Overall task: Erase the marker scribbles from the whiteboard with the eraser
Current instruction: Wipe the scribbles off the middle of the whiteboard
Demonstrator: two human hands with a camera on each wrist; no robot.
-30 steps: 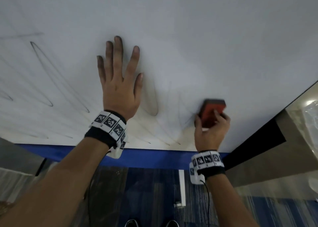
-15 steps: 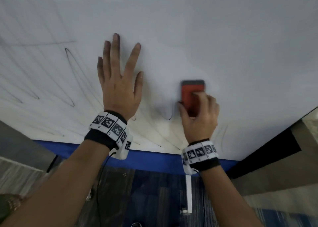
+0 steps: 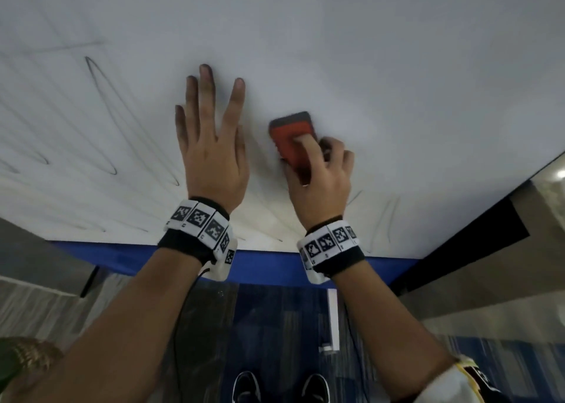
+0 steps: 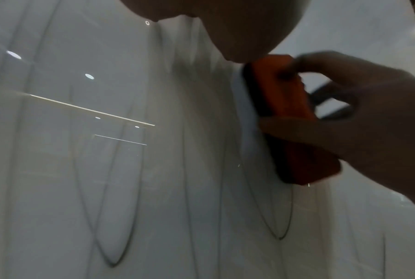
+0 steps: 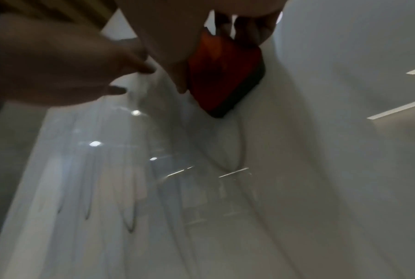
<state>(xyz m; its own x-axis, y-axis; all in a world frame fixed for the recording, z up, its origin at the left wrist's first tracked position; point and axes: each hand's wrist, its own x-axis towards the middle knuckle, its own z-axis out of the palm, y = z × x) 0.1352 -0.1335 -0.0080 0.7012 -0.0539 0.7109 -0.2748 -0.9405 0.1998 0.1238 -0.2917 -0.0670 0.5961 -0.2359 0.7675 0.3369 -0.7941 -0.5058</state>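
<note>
Pressing the eraser (image 3: 292, 139) against the whiteboard (image 3: 397, 66), we are pinching it in our right hand (image 3: 321, 185), just right of our left hand (image 3: 214, 155), which is lying spread flat on the board. Looping scribbles (image 3: 101, 115) left of the eraser are waiting; we judge much remains.

No legible text or numbers appear on anything here.

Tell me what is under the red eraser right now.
The red block eraser, gripped by the right hand, has its dark felt face against the white whiteboard. Grey looping marker scribbles show left of it and below it; any ink directly beneath is covered.
</note>
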